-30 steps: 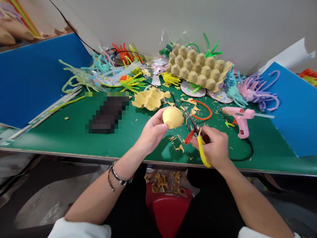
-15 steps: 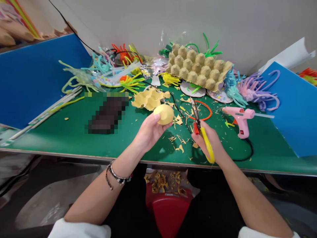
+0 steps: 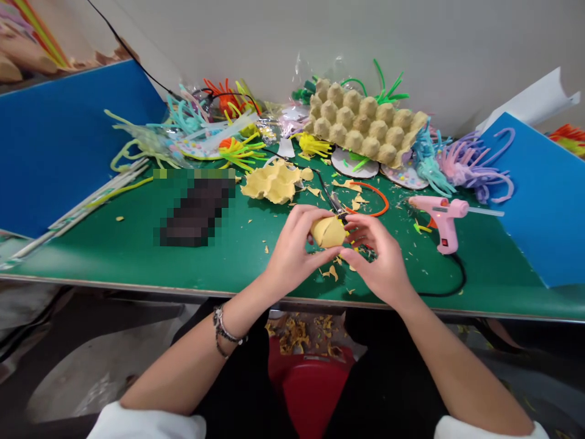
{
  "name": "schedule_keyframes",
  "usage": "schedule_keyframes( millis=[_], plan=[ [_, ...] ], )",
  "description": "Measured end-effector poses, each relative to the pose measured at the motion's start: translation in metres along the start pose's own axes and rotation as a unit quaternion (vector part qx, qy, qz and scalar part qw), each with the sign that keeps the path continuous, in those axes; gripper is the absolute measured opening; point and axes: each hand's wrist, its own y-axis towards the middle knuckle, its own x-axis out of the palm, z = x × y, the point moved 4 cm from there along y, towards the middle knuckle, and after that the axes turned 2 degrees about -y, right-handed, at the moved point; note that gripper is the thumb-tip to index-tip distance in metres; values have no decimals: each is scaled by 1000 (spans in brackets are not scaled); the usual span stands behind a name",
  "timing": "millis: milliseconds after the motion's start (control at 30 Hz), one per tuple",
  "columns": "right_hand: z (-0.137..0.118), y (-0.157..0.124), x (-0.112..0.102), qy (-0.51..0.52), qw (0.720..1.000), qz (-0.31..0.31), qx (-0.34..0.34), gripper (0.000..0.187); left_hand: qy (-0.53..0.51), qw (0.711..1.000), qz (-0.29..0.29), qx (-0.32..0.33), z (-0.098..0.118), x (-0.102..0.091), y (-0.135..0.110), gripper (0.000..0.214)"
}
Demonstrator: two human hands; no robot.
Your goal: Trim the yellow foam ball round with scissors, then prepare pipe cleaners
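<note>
A pale yellow egg-carton cup (image 3: 329, 233) with a dark slit across its side is held over the table between my two hands. My left hand (image 3: 299, 241) grips its left side, fingers above and thumb below. From the right, my right hand (image 3: 377, 253) curls its fingertips and thumb against the cup. Just behind the hands lie the scissors (image 3: 337, 204), blades pointing away and handles mostly hidden by my right hand. A torn yellow piece of egg carton (image 3: 272, 182) sits behind my left hand, and carton scraps (image 3: 333, 272) are scattered around.
A pink glue gun (image 3: 445, 219) with a black cable stands on the right. An orange pipe-cleaner loop (image 3: 381, 198) lies behind my right hand. At the back are an egg tray (image 3: 365, 125) and pipe-cleaner bundles (image 3: 434, 161). Blue panels (image 3: 77, 146) flank the green table (image 3: 137, 262).
My right hand has let go of the scissors, which now lie on the table, and has moved left to the cup. My left hand has brought the cup right and slightly down.
</note>
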Motion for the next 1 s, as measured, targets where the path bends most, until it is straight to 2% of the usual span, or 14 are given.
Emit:
schedule_keyframes(
  millis=[100, 233, 433, 567, 833, 1000],
  plan=[
    [-2, -2, 6, 56, 998, 1, 21, 41, -59, 998, -36, -6, 2, 6, -2, 41],
    [3, -1, 1, 129, 990, 17, 51, 37, -164, 983, -75, -30, 1, 6, -1, 45],
    [1, 2, 1, 223, 973, -26, 56, 36, -235, 968, -38, -78, -8, 3, 2, 43],
    [0, 3, 3, 229, 971, -38, 60, 39, -257, 962, -20, -92, -9, 2, 2, 46],
    [0, 3, 3, 215, 971, -48, 89, 50, -294, 947, -37, -122, -7, 0, 3, 45],
    [-4, 4, 2, 207, 975, -41, 68, 47, -282, 951, -52, -119, -6, -2, 5, 46]
  ],
)
